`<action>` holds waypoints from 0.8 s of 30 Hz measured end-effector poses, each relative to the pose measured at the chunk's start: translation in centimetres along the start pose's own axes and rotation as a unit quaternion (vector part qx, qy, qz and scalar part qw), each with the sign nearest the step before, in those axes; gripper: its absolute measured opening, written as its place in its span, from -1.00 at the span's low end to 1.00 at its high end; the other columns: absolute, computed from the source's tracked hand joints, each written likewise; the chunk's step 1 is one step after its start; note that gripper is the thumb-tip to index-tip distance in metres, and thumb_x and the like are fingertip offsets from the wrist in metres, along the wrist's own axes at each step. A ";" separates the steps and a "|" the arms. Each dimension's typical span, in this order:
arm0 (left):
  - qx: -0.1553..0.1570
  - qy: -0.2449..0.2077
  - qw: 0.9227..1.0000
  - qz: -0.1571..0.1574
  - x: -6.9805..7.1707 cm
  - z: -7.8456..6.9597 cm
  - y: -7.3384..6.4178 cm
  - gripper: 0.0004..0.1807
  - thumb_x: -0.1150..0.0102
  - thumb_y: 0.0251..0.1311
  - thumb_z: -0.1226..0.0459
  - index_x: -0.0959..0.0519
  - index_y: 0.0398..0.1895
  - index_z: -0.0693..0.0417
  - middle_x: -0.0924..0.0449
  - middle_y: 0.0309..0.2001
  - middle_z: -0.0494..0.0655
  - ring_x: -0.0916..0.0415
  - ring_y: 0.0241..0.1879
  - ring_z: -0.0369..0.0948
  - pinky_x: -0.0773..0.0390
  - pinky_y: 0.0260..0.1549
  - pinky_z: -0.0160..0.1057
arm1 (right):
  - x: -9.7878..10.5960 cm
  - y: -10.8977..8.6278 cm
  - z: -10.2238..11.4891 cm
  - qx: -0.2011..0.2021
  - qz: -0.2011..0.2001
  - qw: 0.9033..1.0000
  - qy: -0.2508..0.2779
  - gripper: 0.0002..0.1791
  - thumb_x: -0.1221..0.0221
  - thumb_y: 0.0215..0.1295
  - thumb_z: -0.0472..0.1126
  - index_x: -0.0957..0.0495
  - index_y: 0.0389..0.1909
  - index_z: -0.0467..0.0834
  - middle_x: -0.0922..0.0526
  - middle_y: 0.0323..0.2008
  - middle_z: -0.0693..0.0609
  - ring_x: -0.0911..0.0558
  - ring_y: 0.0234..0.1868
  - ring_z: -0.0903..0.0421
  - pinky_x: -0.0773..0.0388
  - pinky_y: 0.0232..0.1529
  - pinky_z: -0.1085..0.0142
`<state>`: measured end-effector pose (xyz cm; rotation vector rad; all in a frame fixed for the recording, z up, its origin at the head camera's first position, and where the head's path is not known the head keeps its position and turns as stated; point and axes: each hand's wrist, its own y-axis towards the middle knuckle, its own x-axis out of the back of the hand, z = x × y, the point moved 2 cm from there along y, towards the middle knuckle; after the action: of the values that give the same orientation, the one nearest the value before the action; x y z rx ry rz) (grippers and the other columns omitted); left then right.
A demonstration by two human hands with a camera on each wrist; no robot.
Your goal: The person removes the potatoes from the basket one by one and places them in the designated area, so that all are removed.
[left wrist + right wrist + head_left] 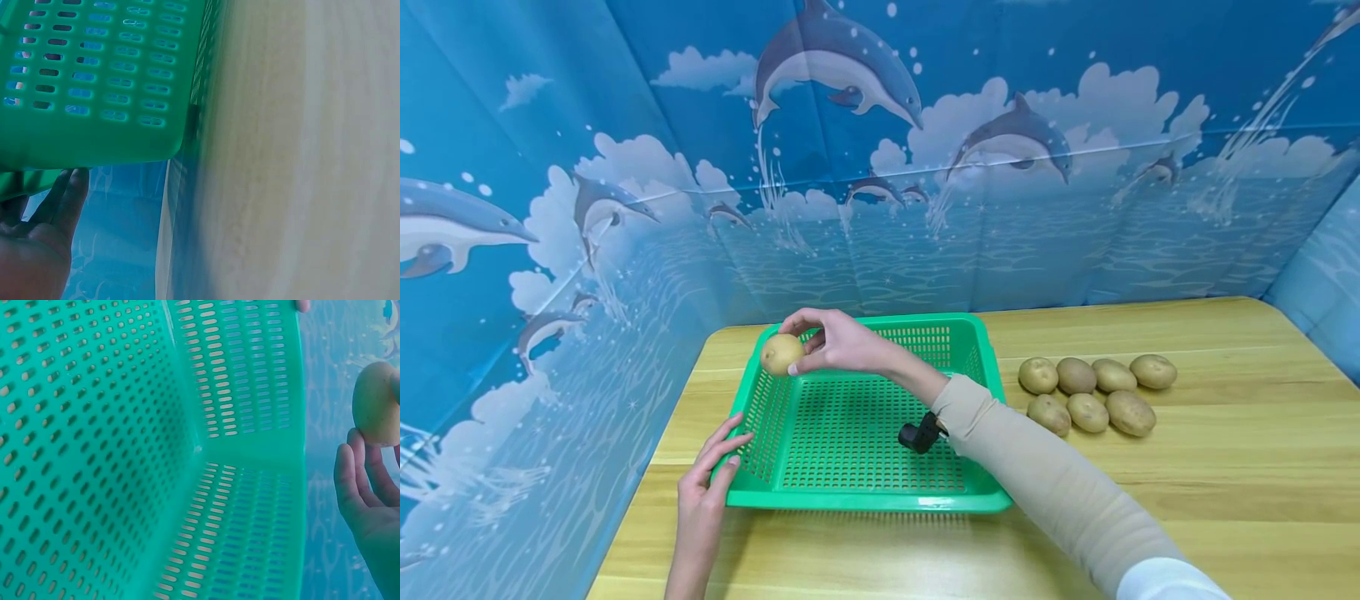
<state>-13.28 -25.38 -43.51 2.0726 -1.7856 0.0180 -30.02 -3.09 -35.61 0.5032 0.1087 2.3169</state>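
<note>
My right hand point(838, 340) pinches a pale round potato point(782, 355) between thumb and fingers, above the far left corner of a green plastic basket point(868, 502). In the right wrist view, this potato point(377, 403) sits at the fingertips, apart from the basket wall. My left hand point(703, 487) grips the basket's left rim near the front corner, with fingers over the edge. In the left wrist view, some fingers point(74, 194) reach up under the rim from outside. The basket floor shows no potatoes; my right forearm hides part of its right side.
Several potatoes point(1087, 412) lie in two rows on the wooden table point(1240, 450), to the right of the basket. A black wrist camera point(919, 435) hangs from the right wrist over the basket. A blue dolphin-print curtain point(880, 250) stands behind and at the left.
</note>
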 end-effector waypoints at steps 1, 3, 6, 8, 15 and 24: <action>0.000 -0.001 1.000 0.000 0.0 0.0 0.0 -0.71 0.04 0.41 0.47 -0.60 0.09 0.27 -0.37 0.36 -0.05 -0.15 0.42 -0.18 -0.22 0.21 -0.42 | 0.1 0.0 0.1 0.004 -0.006 1.000 0.000 -0.44 -0.41 0.14 -0.24 -0.48 0.17 -0.12 -0.52 0.09 0.00 -0.65 -0.11 -0.01 -0.56 -0.02 0.28; 0.003 0.001 1.000 0.002 0.0 0.1 0.1 -0.71 0.04 0.42 0.46 -0.60 0.09 0.27 -0.36 0.37 -0.07 -0.14 0.42 -0.18 -0.21 0.22 -0.41 | 0.2 0.0 0.4 0.009 -0.016 1.000 -0.003 -0.45 -0.42 0.14 -0.25 -0.48 0.16 -0.11 -0.52 0.09 0.01 -0.66 -0.13 0.02 -0.57 -0.03 0.28; 0.005 0.000 1.000 0.005 0.1 0.2 0.1 -0.71 0.04 0.43 0.45 -0.60 0.09 0.26 -0.36 0.37 -0.12 -0.13 0.43 -0.19 -0.21 0.23 -0.40 | 0.5 -0.2 0.9 0.014 -0.032 0.999 -0.004 -0.46 -0.42 0.14 -0.25 -0.49 0.16 -0.11 -0.53 0.09 0.01 -0.65 -0.12 0.07 -0.58 -0.04 0.28; 0.005 0.000 1.000 0.004 0.1 0.1 0.1 -0.71 0.04 0.42 0.45 -0.60 0.08 0.26 -0.37 0.37 -0.11 -0.13 0.43 -0.19 -0.21 0.23 -0.40 | 0.8 -0.3 1.2 0.017 -0.041 0.999 -0.006 -0.46 -0.42 0.15 -0.24 -0.49 0.16 -0.10 -0.53 0.09 0.01 -0.65 -0.10 0.08 -0.58 -0.05 0.28; 0.001 -0.002 1.000 -0.002 0.0 -0.1 -0.1 -0.71 0.04 0.41 0.47 -0.60 0.09 0.27 -0.37 0.36 -0.05 -0.15 0.42 -0.18 -0.22 0.20 -0.41 | 1.5 -1.0 2.3 0.019 -0.066 0.998 -0.007 -0.44 -0.43 0.13 -0.21 -0.49 0.17 -0.07 -0.52 0.09 0.01 -0.63 -0.11 0.05 -0.59 -0.07 0.27; 0.005 -0.005 1.000 -0.001 0.0 0.0 -0.2 -0.70 0.05 0.42 0.47 -0.59 0.10 0.26 -0.36 0.37 -0.06 -0.14 0.42 -0.18 -0.21 0.21 -0.42 | 2.6 -2.6 4.2 0.042 -0.082 0.996 -0.018 -0.41 -0.45 0.11 -0.22 -0.48 0.17 -0.08 -0.53 0.09 0.04 -0.63 -0.13 0.07 -0.57 -0.05 0.14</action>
<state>-13.11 -25.35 -43.51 2.0848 -1.7926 0.0165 -28.38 0.26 -31.52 0.5573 0.2215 2.1486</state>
